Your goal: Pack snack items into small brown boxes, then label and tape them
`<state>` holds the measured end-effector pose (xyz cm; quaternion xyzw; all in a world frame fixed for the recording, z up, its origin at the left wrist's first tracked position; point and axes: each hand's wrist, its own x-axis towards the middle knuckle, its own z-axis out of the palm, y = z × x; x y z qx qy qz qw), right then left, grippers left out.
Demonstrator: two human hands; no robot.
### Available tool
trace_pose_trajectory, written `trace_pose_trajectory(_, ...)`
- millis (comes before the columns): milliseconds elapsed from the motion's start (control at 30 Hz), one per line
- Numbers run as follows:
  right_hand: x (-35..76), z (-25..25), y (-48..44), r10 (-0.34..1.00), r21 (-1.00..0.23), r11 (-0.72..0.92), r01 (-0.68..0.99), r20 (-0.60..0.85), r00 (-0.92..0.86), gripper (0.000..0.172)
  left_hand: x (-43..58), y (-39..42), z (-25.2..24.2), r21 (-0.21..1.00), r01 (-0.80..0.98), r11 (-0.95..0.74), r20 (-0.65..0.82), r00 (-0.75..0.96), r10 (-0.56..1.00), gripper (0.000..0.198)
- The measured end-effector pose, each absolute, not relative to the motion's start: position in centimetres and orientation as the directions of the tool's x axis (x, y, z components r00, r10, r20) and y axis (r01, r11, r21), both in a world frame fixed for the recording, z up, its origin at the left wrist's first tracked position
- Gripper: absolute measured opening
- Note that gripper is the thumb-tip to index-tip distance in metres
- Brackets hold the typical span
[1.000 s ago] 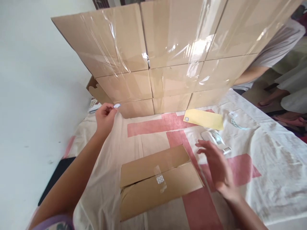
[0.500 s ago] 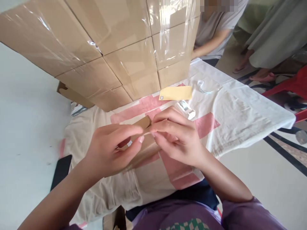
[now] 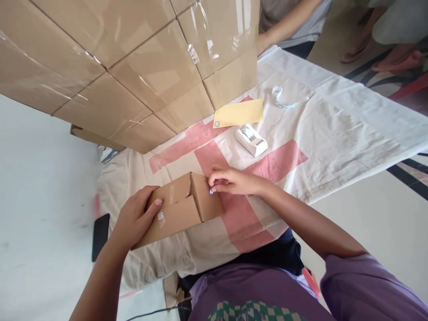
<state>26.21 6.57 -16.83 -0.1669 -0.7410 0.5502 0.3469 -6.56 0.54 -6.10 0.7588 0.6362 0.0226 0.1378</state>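
Note:
A small brown cardboard box (image 3: 177, 214) lies in front of me on the cloth-covered table, with a strip of tape and a small patterned sticker (image 3: 161, 216) on its top. My left hand (image 3: 137, 216) grips its left end, thumb on top and fingers over the far side. At the right end, my right hand (image 3: 225, 180) is closed in a pinch beside the end flap (image 3: 204, 196). A small blue thing (image 3: 211, 191) shows at those fingertips; its kind is too small to make out.
Behind stands a tall stack of taped cartons (image 3: 147, 80). A yellow card (image 3: 239, 113), a white label printer (image 3: 251, 140) and a curled paper strip (image 3: 279, 98) lie beyond my right hand. A black phone (image 3: 100, 237) is at the left edge. Another person's arm (image 3: 289, 22) reaches behind the cartons.
My hands have moved apart from their pinch above the box. The left has gone to the box's left end, the right to its end flap. The view has shifted, showing the box's top.

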Motion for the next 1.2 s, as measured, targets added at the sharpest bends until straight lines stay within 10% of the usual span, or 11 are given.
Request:
trace_pose_trajectory(567,26.1,-17.0,5.7,0.576,-0.934,0.322,-0.151,0.320,-0.752,0.013,-6.1,0.3,-6.3,0.155,0.947,-0.281,-0.142,0.303,0.942,0.039)
trace_pose_trajectory(733,25.9,-17.8,5.7,0.711,-0.982,0.184,-0.048,0.166,-0.684,0.066,-5.9,0.2,-6.4,0.146,0.942,-0.302,-0.140,0.322,0.936,0.038)
trace_pose_trajectory(967,24.8,-18.6,5.3,0.544,-0.983,-0.064,-0.173,0.111,-0.832,0.069,-5.9,0.4,-6.2,0.161,0.932,-0.326,-0.140,0.348,0.927,0.038)
trace_pose_trajectory(1200,25.5,-17.5,-1.1,0.672,-0.975,0.098,-0.202,0.215,-0.709,0.079,-5.3,-2.1,-5.9,0.120,0.910,-0.398,-0.029,0.404,0.914,0.040)
